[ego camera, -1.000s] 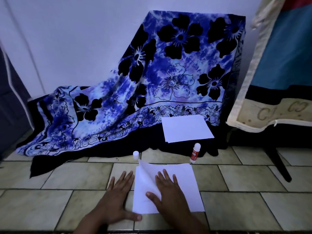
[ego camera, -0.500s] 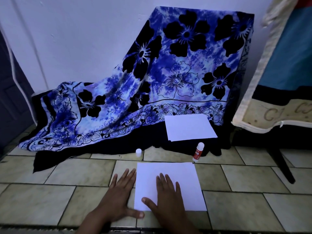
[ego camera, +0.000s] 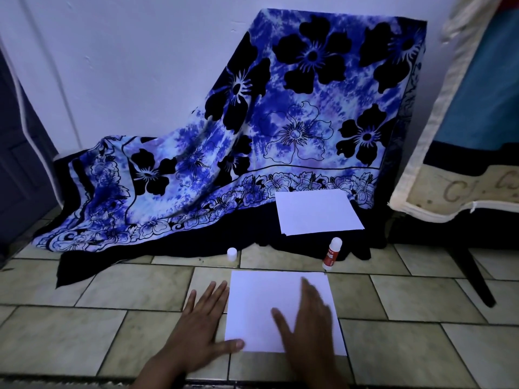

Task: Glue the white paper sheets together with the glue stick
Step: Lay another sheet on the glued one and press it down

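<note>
The sheet (ego camera: 261, 304) lies flat on the floor (ego camera: 98, 327), straight in front of the person, its near edge square to them. Which side is the longer I cannot tell from this angle. The left hand (ego camera: 196, 324) is flat with straight, spread fingers on the tile just left of the sheet, its thumb tip pressing the near left corner. The right hand (ego camera: 306, 329) (blurred) lies flat and open on the sheet's right half, gripping nothing.

The glue stick (ego camera: 331, 254) is just beyond the sheet's far right corner, its long axis pointing away from the person, white end farthest and tipped slightly right. Its cap (ego camera: 232, 254) sits apart, beyond the far left corner. A stack (ego camera: 317, 211) of paper rests on the cloth (ego camera: 196, 164) behind.

A second ago the sheet's upper layer curled up at the left; now it is down, and the right hand has slid rightward
</note>
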